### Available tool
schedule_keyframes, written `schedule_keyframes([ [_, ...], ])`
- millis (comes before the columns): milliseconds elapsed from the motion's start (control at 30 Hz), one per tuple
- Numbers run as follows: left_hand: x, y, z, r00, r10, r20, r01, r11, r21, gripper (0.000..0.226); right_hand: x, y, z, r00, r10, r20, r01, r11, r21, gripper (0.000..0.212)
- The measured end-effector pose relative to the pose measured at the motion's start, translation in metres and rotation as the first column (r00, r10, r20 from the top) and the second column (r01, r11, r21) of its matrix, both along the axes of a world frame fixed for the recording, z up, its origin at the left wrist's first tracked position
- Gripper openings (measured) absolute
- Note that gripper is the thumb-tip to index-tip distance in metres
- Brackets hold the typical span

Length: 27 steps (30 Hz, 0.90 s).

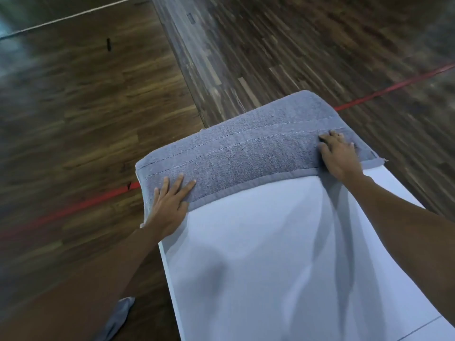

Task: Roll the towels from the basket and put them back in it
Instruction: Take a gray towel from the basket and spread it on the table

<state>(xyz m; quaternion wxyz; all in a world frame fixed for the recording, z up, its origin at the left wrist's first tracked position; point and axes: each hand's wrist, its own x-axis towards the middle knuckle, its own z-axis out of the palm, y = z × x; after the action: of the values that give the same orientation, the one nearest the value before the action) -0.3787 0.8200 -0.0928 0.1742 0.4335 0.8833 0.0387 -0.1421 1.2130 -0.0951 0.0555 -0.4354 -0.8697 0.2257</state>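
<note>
Head view: gray towel [248, 148] covers the white bench [270, 254] far edge; my left hand [170, 205] and right hand [341, 156] lie flat on it, fingers [183, 183] spread

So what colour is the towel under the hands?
Grey, with stitched lines along its length; the towel shows clearly in the head view.

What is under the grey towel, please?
The grey towel lies on the far end of a white table, with the left hand and right hand flat on it. The table's far edge is covered by the towel.
</note>
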Motion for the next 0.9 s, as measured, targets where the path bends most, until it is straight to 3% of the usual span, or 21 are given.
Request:
schedule_keyframes([
  [67,0.009,-0.002,-0.010,0.997,0.078,0.014,-0.079,0.995,0.057,0.061,0.002,-0.006,-0.006,0.991,0.011,0.133,-0.018,0.998,0.053,0.060],
  [167,0.023,-0.008,-0.022,0.991,0.088,-0.097,-0.085,0.996,0.029,0.064,0.007,-0.014,-0.016,0.970,0.013,0.243,-0.045,0.991,0.127,0.071],
  [433,0.101,-0.037,-0.020,0.991,0.105,-0.086,-0.105,0.994,0.001,0.065,0.068,-0.034,-0.013,0.962,0.024,0.273,-0.062,0.989,0.131,0.070],
  [900,0.354,-0.159,-0.016,0.997,0.041,-0.059,-0.040,0.999,0.006,0.068,0.340,-0.166,-0.006,0.956,-0.040,0.290,0.023,0.998,0.063,0.068],
])
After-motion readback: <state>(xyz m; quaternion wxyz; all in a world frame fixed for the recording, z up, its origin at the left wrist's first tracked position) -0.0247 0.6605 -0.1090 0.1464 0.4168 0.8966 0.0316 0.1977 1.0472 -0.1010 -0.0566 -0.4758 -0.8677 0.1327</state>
